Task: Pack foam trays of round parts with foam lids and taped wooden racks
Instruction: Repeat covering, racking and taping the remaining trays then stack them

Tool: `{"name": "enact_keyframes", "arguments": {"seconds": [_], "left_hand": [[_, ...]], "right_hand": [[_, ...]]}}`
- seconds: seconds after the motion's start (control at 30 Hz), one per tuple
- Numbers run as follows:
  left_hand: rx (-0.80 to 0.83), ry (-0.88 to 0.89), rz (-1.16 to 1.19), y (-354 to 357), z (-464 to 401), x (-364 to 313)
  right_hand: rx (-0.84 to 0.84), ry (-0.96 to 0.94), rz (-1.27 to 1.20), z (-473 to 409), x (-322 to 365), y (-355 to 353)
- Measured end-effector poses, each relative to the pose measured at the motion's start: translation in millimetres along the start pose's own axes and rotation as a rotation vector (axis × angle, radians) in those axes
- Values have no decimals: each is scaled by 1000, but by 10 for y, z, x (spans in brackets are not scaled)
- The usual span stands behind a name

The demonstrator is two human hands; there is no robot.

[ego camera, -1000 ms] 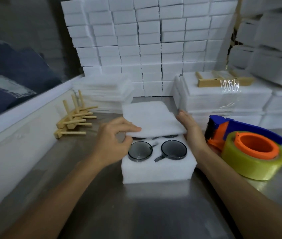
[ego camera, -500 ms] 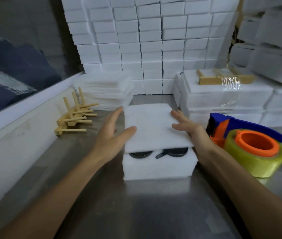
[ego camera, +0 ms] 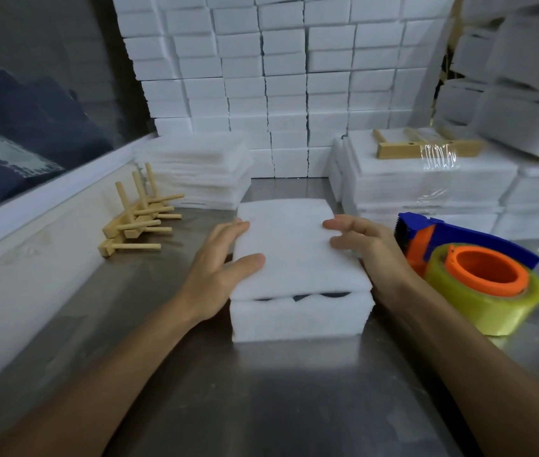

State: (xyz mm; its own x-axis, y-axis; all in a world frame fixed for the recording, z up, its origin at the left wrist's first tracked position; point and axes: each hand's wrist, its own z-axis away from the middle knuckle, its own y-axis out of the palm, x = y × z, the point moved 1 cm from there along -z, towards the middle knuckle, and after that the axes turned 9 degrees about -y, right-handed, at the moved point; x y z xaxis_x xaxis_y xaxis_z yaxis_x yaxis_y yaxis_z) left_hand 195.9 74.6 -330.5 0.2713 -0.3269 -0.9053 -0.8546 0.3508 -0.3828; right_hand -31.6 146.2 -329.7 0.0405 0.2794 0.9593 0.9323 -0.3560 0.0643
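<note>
Both hands (ego camera: 218, 258) flank the foam lid (ego camera: 298, 249) edges atop the tray (ego camera: 301, 319).

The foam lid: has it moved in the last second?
Yes. The foam lid has slid toward the person over the foam tray, which has stayed put, and now hides nearly all the round parts.

Desk (ego camera: 278, 400), brushed steel. On it: lidded foam tray (ego camera: 301, 316), centre; tape dispenser (ego camera: 479, 285) just right of it; loose wooden racks (ego camera: 136, 222), left; pile of foam lids (ego camera: 199, 173) behind; taped foam packs (ego camera: 426, 189), rear right.
</note>
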Motion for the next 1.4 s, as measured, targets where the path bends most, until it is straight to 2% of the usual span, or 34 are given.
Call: {"name": "enact_keyframes", "arguments": {"seconds": [0.23, 0.47, 0.53, 0.6, 0.67, 0.73, 0.83, 0.93, 1.1, 1.23, 1.3, 1.4], "left_hand": [[21, 55, -89, -34, 30, -10], [-64, 134, -120, -77, 20, -14], [-137, 164, -168, -94, -7, -5], [-354, 201, -348, -195, -76, 51], [-592, 86, -582, -410, -164, 154], [-740, -150, -756, -700, -234, 305], [-704, -447, -890, -1024, -251, 512], [-599, -564, -970, -1096, -272, 599], [-550, -544, -921, -1032, -340, 595], [-592, -429, -818, -978, -300, 537], [-643, -318, -851, -933, -297, 476], [-741, -59, -793, -866, -304, 385]], "right_hand": [[-32, -23, 34, 0, 30, -11], [-23, -35, 28, -10, -2, -14], [-22, -24, 22, -6, -8, -5], [-30, -10, 17, -2, -13, 11], [-42, -4, 3, 0, -12, 24], [-44, 1, -14, 4, -8, 27], [-38, 8, -32, 9, 0, 23], [-37, 12, -40, 12, 5, 25], [-27, 15, -27, 20, 11, 21], [-31, 19, -16, 20, 9, 21], [-31, 22, -19, 19, 9, 24], [-28, 27, -20, 20, 4, 27]]}}
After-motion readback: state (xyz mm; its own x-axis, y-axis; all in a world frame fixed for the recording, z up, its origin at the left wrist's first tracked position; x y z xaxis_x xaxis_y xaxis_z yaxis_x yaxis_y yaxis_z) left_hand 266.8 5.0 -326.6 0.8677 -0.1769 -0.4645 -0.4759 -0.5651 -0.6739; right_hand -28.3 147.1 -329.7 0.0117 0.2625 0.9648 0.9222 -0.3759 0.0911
